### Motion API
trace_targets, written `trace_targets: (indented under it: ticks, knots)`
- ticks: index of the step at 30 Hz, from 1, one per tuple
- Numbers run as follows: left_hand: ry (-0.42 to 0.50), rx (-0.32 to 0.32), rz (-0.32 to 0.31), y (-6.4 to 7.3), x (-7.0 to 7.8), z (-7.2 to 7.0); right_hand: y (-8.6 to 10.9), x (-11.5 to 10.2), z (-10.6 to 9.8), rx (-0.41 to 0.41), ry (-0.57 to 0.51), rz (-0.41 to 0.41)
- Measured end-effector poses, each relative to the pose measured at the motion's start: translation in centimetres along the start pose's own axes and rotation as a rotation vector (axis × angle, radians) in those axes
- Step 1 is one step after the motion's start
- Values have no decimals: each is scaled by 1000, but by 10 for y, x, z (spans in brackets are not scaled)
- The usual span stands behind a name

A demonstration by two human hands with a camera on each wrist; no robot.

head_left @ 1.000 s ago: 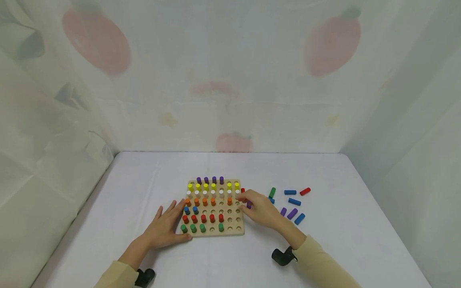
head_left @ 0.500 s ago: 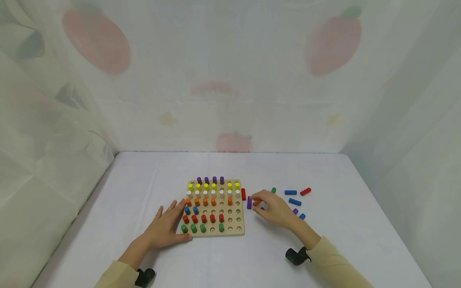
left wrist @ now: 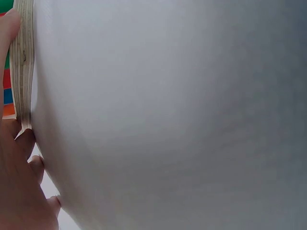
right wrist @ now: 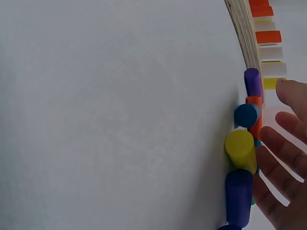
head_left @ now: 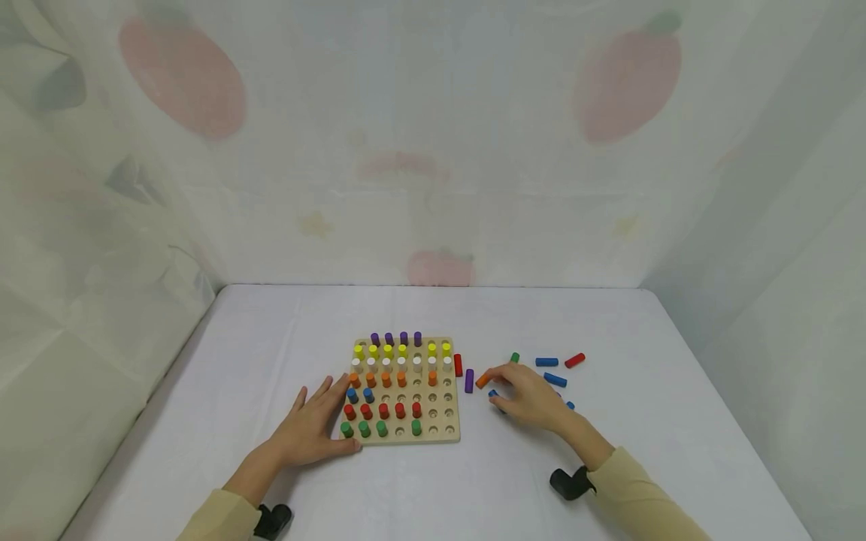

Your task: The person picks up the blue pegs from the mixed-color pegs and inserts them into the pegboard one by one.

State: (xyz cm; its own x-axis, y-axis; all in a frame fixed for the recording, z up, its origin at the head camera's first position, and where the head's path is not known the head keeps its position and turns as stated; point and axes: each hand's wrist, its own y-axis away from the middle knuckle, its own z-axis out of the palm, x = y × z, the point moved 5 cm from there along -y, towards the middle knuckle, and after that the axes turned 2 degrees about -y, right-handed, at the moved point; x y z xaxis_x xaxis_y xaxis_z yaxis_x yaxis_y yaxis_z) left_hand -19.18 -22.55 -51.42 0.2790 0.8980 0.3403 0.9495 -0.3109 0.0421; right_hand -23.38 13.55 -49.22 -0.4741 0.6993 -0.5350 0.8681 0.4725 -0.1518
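Note:
A wooden pegboard [head_left: 425, 439] bears rows of green, red, blue, orange, white, yellow and purple pegs, with bare holes mostly toward its right side. My left hand [head_left: 307, 428] rests at its left edge, thumb at the near corner and fingers spread along the side. My right hand [head_left: 531, 394] hovers over loose pegs right of the board. An orange peg [head_left: 482, 379] lies by its fingertips, and a blue peg [head_left: 494, 394] lies partly under them. In the right wrist view the fingers are apart, and a yellow peg [right wrist: 240, 146] lies beside them.
Between board and right hand lie a red peg [head_left: 458, 365] and a purple peg [head_left: 469, 381]. Beyond the hand are a green peg [head_left: 515, 358], several blue pegs and another red peg [head_left: 575, 360]. A white cloth covers the table [head_left: 304, 315]; curtains surround it.
My right hand has drawn away from the board's right edge and moved right over the loose pegs, uncovering the red, purple and orange ones. The left hand has stayed put.

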Motion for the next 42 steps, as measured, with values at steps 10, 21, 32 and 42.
trace_targets:
  ticks: [10,21,32,42]
  knots:
    - [5,-5,-7,0,1,-1,2,11,3,-52,17,101]
    - [1,-9,-11,0,1,-1,1,10,3,-51,42,53]
    - [7,-4,-11,1,1,0,-3,11,10,-49,35,61]
    - [6,1,-6,1,2,-1,-3,11,10,-50,26,70]
